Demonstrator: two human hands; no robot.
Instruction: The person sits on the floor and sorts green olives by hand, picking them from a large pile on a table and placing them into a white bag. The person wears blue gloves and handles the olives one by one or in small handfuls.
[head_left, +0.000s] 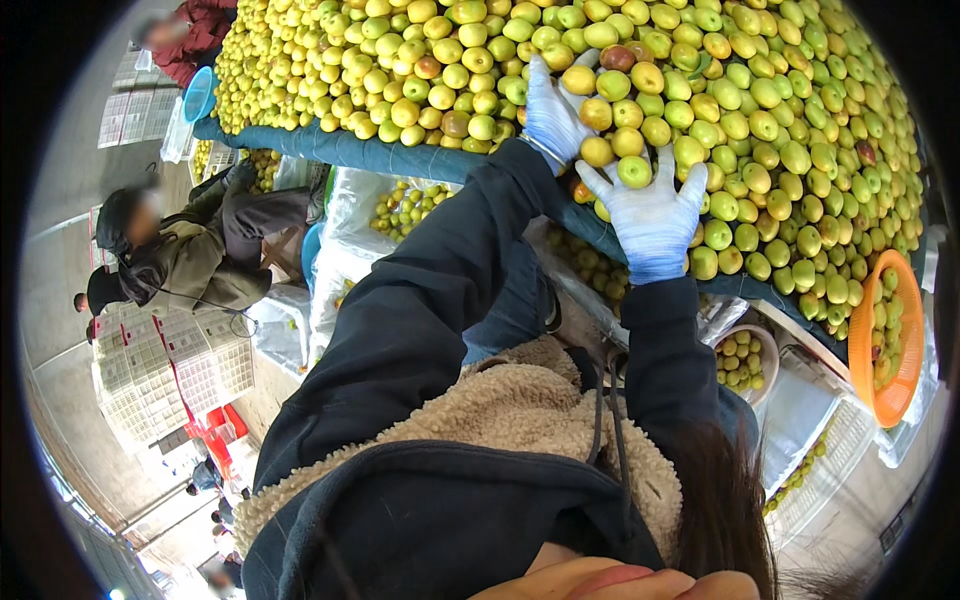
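Observation:
A large heap of green and yellow jujube-like fruits covers a table edged with dark blue cloth. My left hand, in a white and blue knit glove, lies in the heap with fingers spread beside several yellow fruits; part of its fingers is hidden behind them. My right hand, gloved alike, rests palm up at the heap's near edge, fingers apart. A yellow-green fruit sits at its fingertips. Brownish-red fruits lie just beyond my left hand.
An orange plastic basket with fruits stands at the table's right edge. Below the table are a round white tub of fruits and plastic-lined crates. At left, a seated person is near stacked white crates; a blue basin is beyond.

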